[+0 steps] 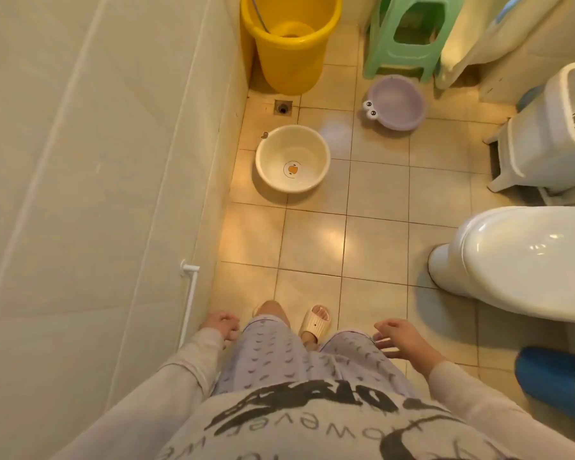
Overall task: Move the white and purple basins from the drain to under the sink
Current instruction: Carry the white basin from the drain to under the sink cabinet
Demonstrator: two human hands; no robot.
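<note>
Our left hand (220,325) and right hand (399,338) hang at our hips, fingers loosely spread, holding nothing. White basin (292,158) sits well ahead of the left hand by the drain (283,107); purple basin (394,102) farther ahead, beyond the right hand.

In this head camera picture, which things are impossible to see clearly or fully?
- The sink: not in the head view at all.
- Yellow bucket: its top is cut by the upper edge.
- Toilet: cut by the right edge.
- Drain: too small for detail.
- Purple basin: its far rim is partly hidden under the green stool.
</note>
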